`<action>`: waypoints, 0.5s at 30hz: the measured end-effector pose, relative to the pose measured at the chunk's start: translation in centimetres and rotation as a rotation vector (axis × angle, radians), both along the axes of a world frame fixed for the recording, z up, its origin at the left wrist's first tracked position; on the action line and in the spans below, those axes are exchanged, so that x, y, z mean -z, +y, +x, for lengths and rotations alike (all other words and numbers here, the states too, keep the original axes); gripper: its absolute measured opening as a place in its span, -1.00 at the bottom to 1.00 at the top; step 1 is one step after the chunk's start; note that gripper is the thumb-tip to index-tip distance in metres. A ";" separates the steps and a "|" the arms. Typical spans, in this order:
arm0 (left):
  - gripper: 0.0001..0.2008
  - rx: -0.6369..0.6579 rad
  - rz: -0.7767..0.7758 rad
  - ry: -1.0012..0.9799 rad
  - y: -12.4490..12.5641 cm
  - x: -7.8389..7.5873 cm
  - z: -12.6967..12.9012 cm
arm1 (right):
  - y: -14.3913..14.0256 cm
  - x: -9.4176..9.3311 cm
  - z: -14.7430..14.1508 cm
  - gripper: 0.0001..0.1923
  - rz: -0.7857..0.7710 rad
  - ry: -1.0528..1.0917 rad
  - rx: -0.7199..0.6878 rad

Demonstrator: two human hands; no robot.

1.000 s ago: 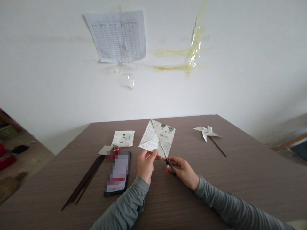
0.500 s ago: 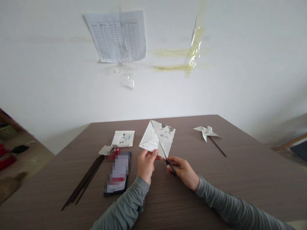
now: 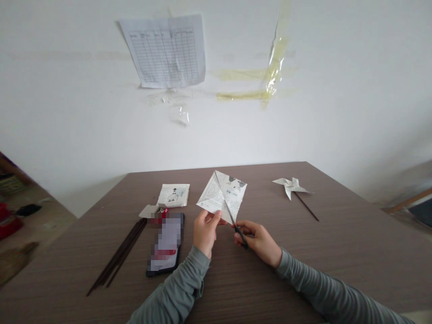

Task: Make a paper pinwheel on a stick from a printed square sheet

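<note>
My left hand [image 3: 204,231] pinches the lower corner of a printed paper square [image 3: 219,195] and holds it up on edge above the brown table [image 3: 337,252]. My right hand [image 3: 258,240] grips a pair of black-handled scissors [image 3: 232,218]. The blades run up along the paper's diagonal fold, with their tips near the middle of the sheet. Both sleeves are grey.
A finished paper pinwheel on a dark stick [image 3: 293,188] lies at the back right. Several thin dark sticks [image 3: 118,256], a phone [image 3: 166,245], a small red and white item [image 3: 155,212] and a small printed sheet [image 3: 173,195] sit to the left. A table chart [image 3: 165,50] hangs on the wall.
The paper square has tilted slightly to the right in my left hand. The scissors and my right hand have barely shifted.
</note>
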State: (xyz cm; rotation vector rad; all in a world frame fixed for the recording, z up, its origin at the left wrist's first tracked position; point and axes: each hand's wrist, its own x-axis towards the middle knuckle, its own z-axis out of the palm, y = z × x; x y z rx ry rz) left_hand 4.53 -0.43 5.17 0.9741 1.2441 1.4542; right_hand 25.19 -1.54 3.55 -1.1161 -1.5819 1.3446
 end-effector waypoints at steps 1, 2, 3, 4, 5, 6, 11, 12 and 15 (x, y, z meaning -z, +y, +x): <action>-0.62 -0.003 0.003 0.003 0.1 0.1 -0.1 | 0.1 0.1 0.1 -0.37 -0.003 -0.007 -0.002; -0.62 -0.007 0.008 0.009 0.1 0.2 -0.2 | 0.2 0.1 0.2 -0.36 -0.002 -0.015 -0.001; -0.62 -0.012 0.014 0.015 0.2 0.3 -0.4 | 0.2 0.2 0.3 -0.36 0.002 -0.022 0.002; -0.61 -0.019 0.022 0.020 0.3 0.3 -0.5 | 0.3 0.3 0.3 -0.36 0.007 -0.027 0.007; -0.61 -0.026 0.030 0.023 0.3 0.4 -0.6 | 0.3 0.4 0.4 -0.37 0.011 -0.028 0.011; -0.62 -0.034 0.037 0.024 0.4 0.5 -0.7 | 0.4 0.6 0.4 -0.37 0.012 -0.026 0.012; -0.67 -0.070 0.040 0.022 0.8 0.8 -1.0 | 0.5 1.4 0.5 -0.09 -0.028 0.034 -0.022; -0.69 -0.078 0.035 0.029 0.9 0.9 -1.0 | 0.5 1.4 0.6 -0.01 -0.031 0.047 -0.028; -0.75 -0.092 0.020 0.050 1.0 0.9 -1.1 | 0.4 1.5 1.2 0.07 0.015 0.028 -0.024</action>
